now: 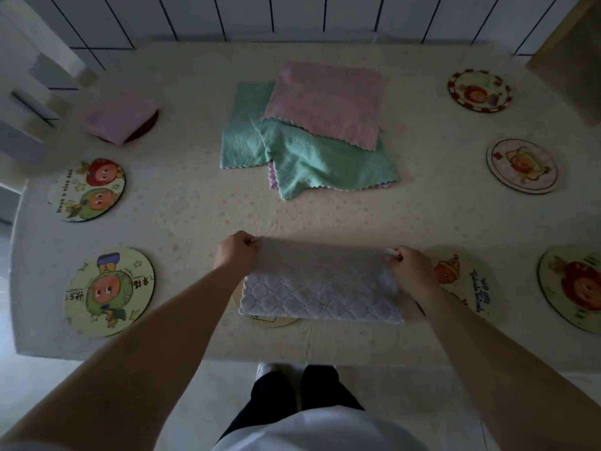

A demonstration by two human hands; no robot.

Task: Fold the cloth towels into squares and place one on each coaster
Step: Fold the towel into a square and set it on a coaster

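Grey towel mid-fold, at 6 o'clock near the table edge.
Left hand (236, 252) and right hand (410, 268) each pinch a far corner of the grey towel (320, 288), presumably to double it over; unfolded towels (312, 131) wait at 12 o'clock.

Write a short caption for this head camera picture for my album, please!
Both hands, left and right, fold a white towel on the table.

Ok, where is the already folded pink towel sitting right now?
In the head view, the folded pink towel sits far left on a dark coaster, behind the two-character coaster.
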